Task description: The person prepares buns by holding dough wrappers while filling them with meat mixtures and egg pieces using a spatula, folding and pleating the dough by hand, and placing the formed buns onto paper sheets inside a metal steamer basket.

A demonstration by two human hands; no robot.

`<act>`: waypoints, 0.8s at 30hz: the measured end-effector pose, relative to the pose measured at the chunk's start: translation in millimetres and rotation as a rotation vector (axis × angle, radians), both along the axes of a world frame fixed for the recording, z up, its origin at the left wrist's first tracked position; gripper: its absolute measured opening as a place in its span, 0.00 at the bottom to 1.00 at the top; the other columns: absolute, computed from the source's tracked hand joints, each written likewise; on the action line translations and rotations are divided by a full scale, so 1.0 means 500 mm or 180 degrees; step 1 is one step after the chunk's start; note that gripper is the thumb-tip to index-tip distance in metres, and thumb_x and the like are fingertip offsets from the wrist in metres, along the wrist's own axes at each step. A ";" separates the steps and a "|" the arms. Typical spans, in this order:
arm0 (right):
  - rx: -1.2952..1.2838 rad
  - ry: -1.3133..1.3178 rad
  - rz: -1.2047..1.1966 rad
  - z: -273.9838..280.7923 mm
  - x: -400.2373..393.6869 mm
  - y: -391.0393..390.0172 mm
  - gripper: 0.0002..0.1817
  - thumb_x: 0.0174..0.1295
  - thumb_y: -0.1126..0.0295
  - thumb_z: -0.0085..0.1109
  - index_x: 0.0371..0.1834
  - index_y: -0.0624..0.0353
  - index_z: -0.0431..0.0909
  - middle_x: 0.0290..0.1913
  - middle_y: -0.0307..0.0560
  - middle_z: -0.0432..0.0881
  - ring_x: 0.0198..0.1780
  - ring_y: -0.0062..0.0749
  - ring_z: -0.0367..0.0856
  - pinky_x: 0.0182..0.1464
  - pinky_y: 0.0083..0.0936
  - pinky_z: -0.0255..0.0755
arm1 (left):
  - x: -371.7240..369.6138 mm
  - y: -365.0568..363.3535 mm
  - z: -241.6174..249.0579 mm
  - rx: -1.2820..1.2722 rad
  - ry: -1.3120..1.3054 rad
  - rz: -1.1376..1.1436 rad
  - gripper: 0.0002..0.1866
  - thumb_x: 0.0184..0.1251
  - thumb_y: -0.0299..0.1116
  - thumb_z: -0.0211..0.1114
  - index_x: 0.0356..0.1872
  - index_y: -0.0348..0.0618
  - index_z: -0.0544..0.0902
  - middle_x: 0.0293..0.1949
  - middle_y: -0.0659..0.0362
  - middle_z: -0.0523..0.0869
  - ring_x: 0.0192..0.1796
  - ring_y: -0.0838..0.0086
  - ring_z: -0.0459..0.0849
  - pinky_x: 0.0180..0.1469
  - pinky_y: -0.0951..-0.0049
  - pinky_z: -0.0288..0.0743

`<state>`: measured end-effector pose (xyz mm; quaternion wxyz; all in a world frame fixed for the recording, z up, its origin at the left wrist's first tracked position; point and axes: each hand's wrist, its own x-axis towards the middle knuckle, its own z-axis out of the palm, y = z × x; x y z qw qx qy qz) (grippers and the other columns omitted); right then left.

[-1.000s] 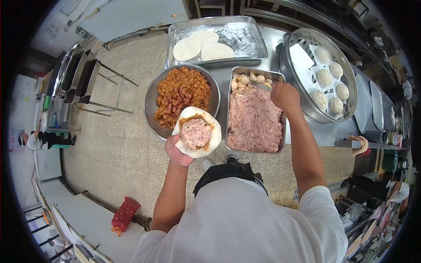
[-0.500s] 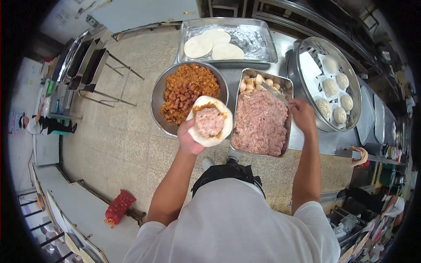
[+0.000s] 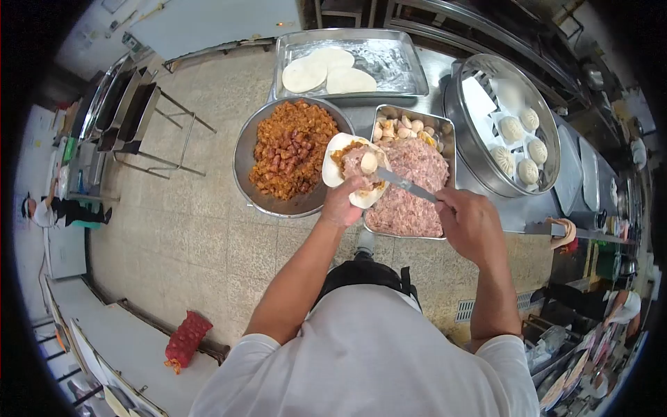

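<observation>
My left hand (image 3: 343, 201) holds up a round dough wrapper (image 3: 335, 172) with brown filling and pink meat on it. In my right hand (image 3: 472, 222) is a metal spatula (image 3: 410, 186), its tip at the filling beside a pale, egg-like ball (image 3: 369, 163). Under the spatula lies a rectangular tray of minced meat (image 3: 406, 214), with several pale balls (image 3: 408, 128) at its far end. Left of the wrapper stands a steel bowl (image 3: 243, 182) of chunky orange-brown filling (image 3: 290, 147).
A floured tray (image 3: 420, 76) with flat dough rounds (image 3: 351, 80) lies at the back. On the right, a round steamer (image 3: 460, 132) holds several pleated buns (image 3: 528, 172). People (image 3: 43, 211) stand at the far left and far right. A red net sack (image 3: 187, 340) lies lower left.
My right hand has brought the spatula from the tray's far end to the wrapper, where a pale ball now sits. My left hand has moved right, and the wrapper is tilted more.
</observation>
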<state>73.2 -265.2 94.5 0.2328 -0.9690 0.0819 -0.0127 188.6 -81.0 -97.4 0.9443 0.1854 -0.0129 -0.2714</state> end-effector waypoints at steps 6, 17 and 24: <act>-0.0488 0.0217 0.0132 0.020 -0.021 0.042 0.07 0.61 0.71 0.61 0.39 0.59 0.82 0.31 0.56 0.82 0.34 0.57 0.81 0.37 0.47 0.72 | -0.010 0.014 0.007 0.0134 0.0061 -0.0224 0.40 0.55 0.32 0.74 0.71 0.44 0.67 0.63 0.50 0.79 0.67 0.55 0.77 0.71 0.47 0.70; -0.0564 -0.1127 0.0193 -0.057 -0.098 0.076 0.20 0.56 0.79 0.63 0.53 0.49 0.85 0.33 0.46 0.77 0.34 0.44 0.79 0.33 0.38 0.72 | -0.030 0.096 0.072 -0.0178 0.0049 -0.0654 0.39 0.57 0.35 0.72 0.71 0.41 0.67 0.65 0.48 0.78 0.67 0.53 0.77 0.71 0.46 0.71; -0.0495 -0.1111 0.0020 -0.134 -0.112 0.105 0.18 0.54 0.77 0.65 0.50 0.49 0.87 0.33 0.46 0.76 0.33 0.44 0.79 0.34 0.39 0.72 | -0.050 0.140 0.066 -0.0032 0.0016 -0.0695 0.37 0.59 0.32 0.71 0.70 0.40 0.66 0.63 0.48 0.78 0.65 0.54 0.79 0.69 0.47 0.73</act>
